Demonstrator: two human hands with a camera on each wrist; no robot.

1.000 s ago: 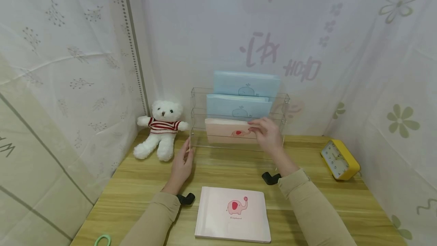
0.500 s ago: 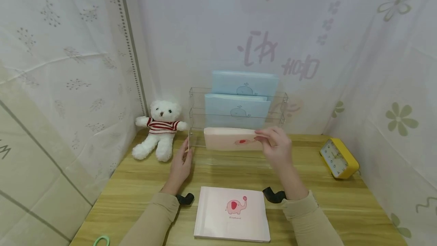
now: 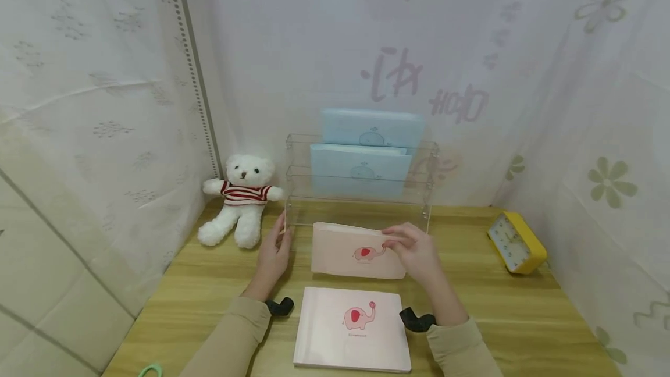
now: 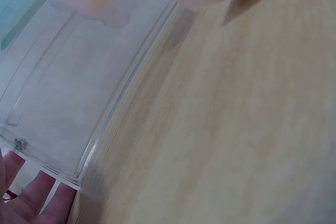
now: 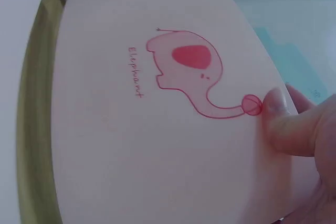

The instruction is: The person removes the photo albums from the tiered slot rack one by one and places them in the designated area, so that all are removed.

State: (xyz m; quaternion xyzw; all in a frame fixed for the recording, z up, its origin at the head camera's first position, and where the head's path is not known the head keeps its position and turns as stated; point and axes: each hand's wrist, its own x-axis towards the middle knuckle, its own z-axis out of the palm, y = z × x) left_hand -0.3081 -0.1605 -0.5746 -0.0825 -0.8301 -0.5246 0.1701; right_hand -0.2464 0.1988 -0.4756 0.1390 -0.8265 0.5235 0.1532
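Observation:
My right hand [image 3: 416, 252] pinches a pink booklet [image 3: 345, 252] with a red elephant drawing by its upper right edge. The right wrist view shows the thumb [image 5: 281, 121] on its cover beside the elephant's ball. This booklet hangs tilted in front of the clear acrylic rack [image 3: 356, 209], above a second pink elephant booklet [image 3: 350, 354] lying flat on the table. At the rack's lower left side, my left hand [image 3: 272, 258] rests against the side panel. In the left wrist view its fingers [image 4: 37, 190] lie along the panel's outer face.
Two pale blue whale booklets, a rear one [image 3: 371, 121] and a nearer one [image 3: 361, 162], stand in the rack's upper tiers. A white teddy bear [image 3: 243, 199] sits at the left, a yellow alarm clock [image 3: 517, 243] at the right. Part of a green ring [image 3: 150, 370] shows at the front left.
My right hand has drawn the pink booklet out of the rack's bottom tier, down and toward me. My left hand has stayed at the rack's side.

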